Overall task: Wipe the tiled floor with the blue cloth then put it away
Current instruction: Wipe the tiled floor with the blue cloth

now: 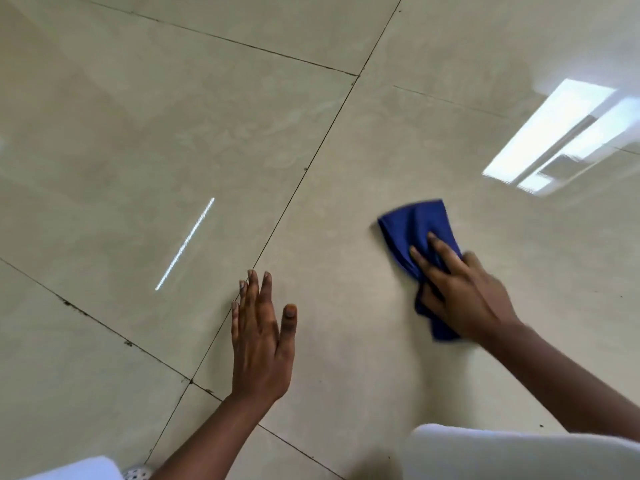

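A crumpled blue cloth [414, 226] lies on the glossy beige tiled floor [173, 133], right of centre. My right hand [460, 289] presses down on the cloth, fingers spread over it and the thumb tucked around its lower edge; the hand and cloth are a little blurred. My left hand [261, 341] rests flat on the floor with fingers together and thumb apart, holding nothing, next to a dark grout line [311, 157].
Dark grout lines cross the floor, with dirt specks along the joint at lower left [128, 342]. A bright window reflection [561, 136] shines at the right. White clothing [502, 452] fills the bottom edge.
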